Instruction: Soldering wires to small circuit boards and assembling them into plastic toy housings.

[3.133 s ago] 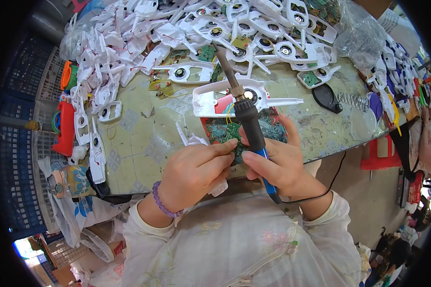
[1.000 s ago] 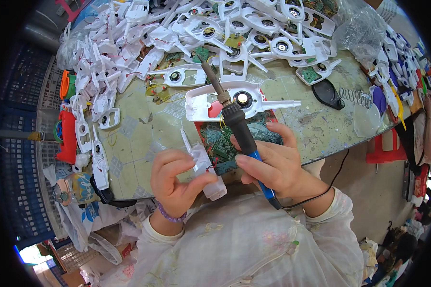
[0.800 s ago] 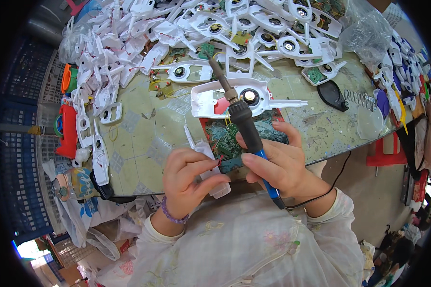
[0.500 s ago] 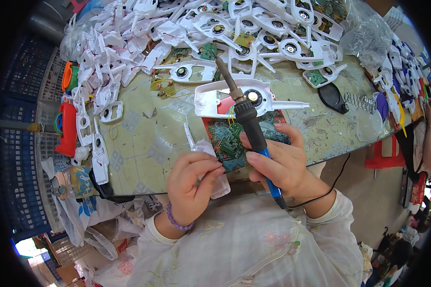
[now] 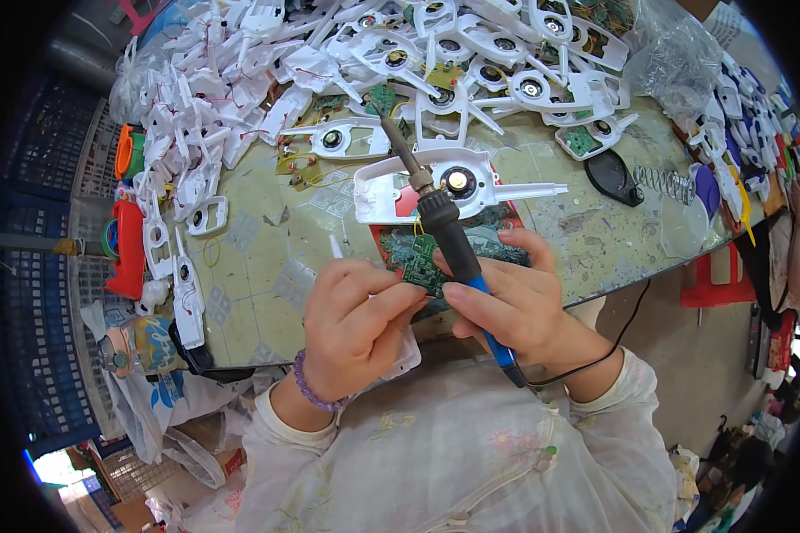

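Greenish worktable (image 5: 249,275), surface scuffed and stained; white plastic casings (image 5: 249,67) lie heaped along far side; red-edged pad (image 5: 487,224) near front edge; toward right, black oval part (image 5: 610,174), coiled spring (image 5: 663,183), translucent disc (image 5: 684,231) lie close together.

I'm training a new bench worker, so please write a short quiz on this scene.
1. Which hand grips the soldering iron?
2. True or false: the iron's metal end points away from the person's body.
3. Fill in: the left hand is at the edge of a small green ____.

Key:
1. The right hand.
2. True; it points toward the pile of white plastic housings.
3. Circuit board.
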{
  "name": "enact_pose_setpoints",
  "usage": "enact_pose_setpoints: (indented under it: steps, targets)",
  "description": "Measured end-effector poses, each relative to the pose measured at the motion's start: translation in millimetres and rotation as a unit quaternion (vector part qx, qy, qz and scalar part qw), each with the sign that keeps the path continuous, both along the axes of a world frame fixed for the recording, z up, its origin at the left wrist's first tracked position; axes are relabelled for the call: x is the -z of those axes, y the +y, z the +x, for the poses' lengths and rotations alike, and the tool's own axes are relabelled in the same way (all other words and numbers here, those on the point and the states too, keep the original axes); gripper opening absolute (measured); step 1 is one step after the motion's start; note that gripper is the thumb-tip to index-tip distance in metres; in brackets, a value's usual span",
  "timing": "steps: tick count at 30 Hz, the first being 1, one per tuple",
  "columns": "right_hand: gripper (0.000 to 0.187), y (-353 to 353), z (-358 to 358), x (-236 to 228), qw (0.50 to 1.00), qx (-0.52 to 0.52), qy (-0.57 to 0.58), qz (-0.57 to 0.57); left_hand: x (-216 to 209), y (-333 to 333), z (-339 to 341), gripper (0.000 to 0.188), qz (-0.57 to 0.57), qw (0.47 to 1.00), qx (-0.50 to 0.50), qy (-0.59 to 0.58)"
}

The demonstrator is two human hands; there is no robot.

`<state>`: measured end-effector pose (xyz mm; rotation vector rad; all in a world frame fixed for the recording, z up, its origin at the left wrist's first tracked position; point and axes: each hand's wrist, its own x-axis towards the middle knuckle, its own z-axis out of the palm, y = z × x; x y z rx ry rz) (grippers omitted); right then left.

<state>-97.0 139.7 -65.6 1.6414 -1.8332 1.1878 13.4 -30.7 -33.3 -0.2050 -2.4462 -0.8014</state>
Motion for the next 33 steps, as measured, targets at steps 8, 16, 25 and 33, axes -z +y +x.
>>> enact_pose_setpoints:
  steps: [8, 16, 25, 33]
  targets:
    - [0.035, 2, -1, -1, 1.000, -0.012, -0.027, -0.003, -2, 2, -7, 0.018, 0.003, 1.000, -0.003, -0.030]
    - [0.042, 29, -10, -9, 0.997, -0.012, -0.063, -0.041, -11, 0, -6, 0.016, 0.038, 0.996, 0.014, -0.080]
    - [0.045, 80, 1, -13, 0.965, -0.018, -0.185, -0.184, -19, 0, -6, 0.014, 0.053, 0.988, 0.014, -0.142]
    - [0.025, 97, 3, -20, 0.957, -0.091, -0.202, -0.187, -21, 3, -7, 0.015, 0.025, 0.990, 0.013, -0.138]
